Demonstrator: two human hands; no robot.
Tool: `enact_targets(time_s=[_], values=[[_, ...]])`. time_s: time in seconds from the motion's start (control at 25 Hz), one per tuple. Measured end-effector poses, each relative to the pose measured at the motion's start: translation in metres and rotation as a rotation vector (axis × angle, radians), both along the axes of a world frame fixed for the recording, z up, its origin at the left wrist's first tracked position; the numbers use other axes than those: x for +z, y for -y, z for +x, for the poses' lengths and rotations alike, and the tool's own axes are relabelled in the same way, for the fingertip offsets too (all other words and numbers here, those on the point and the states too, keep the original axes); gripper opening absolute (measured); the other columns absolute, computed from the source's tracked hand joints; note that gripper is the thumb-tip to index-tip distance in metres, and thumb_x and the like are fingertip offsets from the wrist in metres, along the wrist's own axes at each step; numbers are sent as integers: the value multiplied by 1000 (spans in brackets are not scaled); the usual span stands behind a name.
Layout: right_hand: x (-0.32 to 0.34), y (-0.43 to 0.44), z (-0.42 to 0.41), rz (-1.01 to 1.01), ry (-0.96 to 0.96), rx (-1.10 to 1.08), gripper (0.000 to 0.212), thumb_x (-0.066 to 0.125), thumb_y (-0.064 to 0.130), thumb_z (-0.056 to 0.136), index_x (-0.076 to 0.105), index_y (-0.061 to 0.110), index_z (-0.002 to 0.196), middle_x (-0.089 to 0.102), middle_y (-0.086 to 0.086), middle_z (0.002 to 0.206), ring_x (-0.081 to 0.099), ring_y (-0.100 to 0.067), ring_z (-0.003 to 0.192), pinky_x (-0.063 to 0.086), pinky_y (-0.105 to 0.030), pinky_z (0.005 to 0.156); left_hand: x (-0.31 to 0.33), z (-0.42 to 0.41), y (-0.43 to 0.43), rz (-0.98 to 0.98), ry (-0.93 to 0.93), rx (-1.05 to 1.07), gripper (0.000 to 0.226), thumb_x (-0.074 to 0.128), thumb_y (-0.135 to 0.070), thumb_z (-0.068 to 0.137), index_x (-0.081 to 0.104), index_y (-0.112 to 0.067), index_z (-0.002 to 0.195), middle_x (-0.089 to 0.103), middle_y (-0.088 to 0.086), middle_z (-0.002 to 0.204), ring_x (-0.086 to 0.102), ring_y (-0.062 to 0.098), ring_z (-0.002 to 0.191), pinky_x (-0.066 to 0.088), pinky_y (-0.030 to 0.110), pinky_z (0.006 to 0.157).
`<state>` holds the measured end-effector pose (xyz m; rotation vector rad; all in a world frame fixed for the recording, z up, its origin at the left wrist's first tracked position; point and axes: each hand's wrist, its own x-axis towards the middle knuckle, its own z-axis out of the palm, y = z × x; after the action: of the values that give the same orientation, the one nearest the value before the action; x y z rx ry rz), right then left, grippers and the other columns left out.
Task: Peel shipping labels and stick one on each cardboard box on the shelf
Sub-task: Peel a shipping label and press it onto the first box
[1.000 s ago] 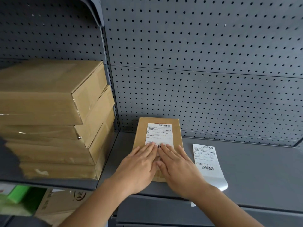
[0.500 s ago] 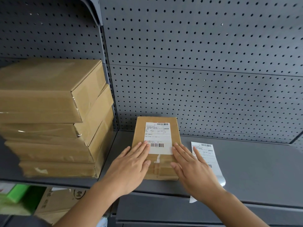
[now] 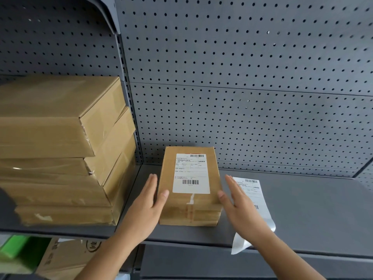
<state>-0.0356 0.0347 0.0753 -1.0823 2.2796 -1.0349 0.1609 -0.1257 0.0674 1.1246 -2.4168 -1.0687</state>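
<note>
At lower centre, the small box (image 3: 190,211) carries its label (image 3: 191,173); left hand (image 3: 147,207) and right hand (image 3: 240,207) flank it, fingers straight, gripping nothing. The stacked boxes (image 3: 60,148) at left show no labels, so likely remain.

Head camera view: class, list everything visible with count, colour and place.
large cardboard boxes: four, brown, stacked shelf-left.
small cardboard boxes: about three, brown, stacked mid-shelf.
shipping label: one, white, atop that small stack.
label strip: one, white, right of it, overhanging the shelf edge.
shelf: one, grey, under all.
pegboard: one, grey, behind.
printed carton: one, brown, lower left.
left grip: one bare hand, open, stack's left side.
right grip: one bare hand, open, stack's right side.
</note>
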Motion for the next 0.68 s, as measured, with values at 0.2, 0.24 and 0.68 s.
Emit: enact_targets(time_s=[0.2, 0.24, 0.68], values=[[-5, 21, -10, -38, 446, -109, 45, 49, 37, 102, 44, 33, 146, 59, 18, 136, 54, -2, 125, 39, -22, 100, -2, -15, -5, 477, -245, 149, 26, 48, -50, 102, 59, -53, 125, 67, -35, 118, 56, 0, 124, 41, 13, 88], [-3, 21, -8, -46, 445, -105, 35, 48, 31, 102, 54, 35, 136, 67, 20, 123, 61, 0, 114, 45, -20, 91, -1, -17, -8, 466, -278, 136, 23, 50, -47, 102, 63, -52, 121, 70, -35, 111, 59, -3, 119, 41, 13, 85], [41, -79, -109, -278, 318, -455, 26, 50, 24, 97, 65, 32, 116, 73, 10, 107, 66, -15, 104, 51, -42, 96, 29, -133, -98, 390, -390, -155, 30, 53, -48, 101, 60, -45, 130, 70, -32, 115, 62, -15, 105, 47, 14, 88]])
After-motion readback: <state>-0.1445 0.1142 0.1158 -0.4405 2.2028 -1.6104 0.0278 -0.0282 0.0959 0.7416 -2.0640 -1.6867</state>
